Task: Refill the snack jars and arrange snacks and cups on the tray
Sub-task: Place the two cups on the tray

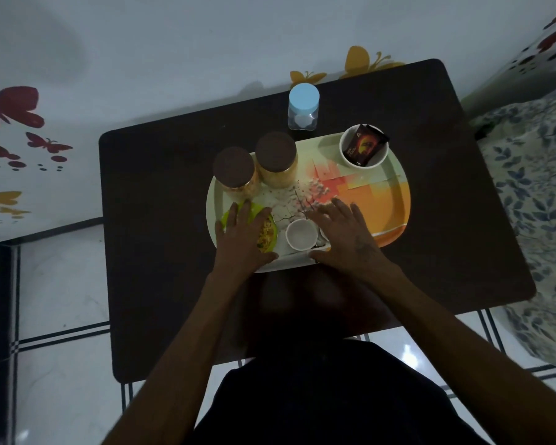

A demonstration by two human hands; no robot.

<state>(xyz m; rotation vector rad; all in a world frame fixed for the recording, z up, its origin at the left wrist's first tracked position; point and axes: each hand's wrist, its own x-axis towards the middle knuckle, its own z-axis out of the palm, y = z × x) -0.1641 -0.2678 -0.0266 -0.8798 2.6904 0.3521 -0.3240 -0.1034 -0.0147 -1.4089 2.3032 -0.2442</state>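
An orange and pale green tray lies on a dark table. Two snack jars with brown lids stand at its back left. A green bowl of snack mix sits at the front left, half hidden under my left hand, whose fingers lie spread over it. A small white cup stands between my hands. My right hand lies flat with straight fingers on the tray and hides a second white cup almost entirely. A white bowl at the back right holds a dark packet.
A clear jar with a light blue lid stands on the dark table behind the tray. A bed with leaf-print cloth borders the table on the right. A wall with butterfly stickers is behind.
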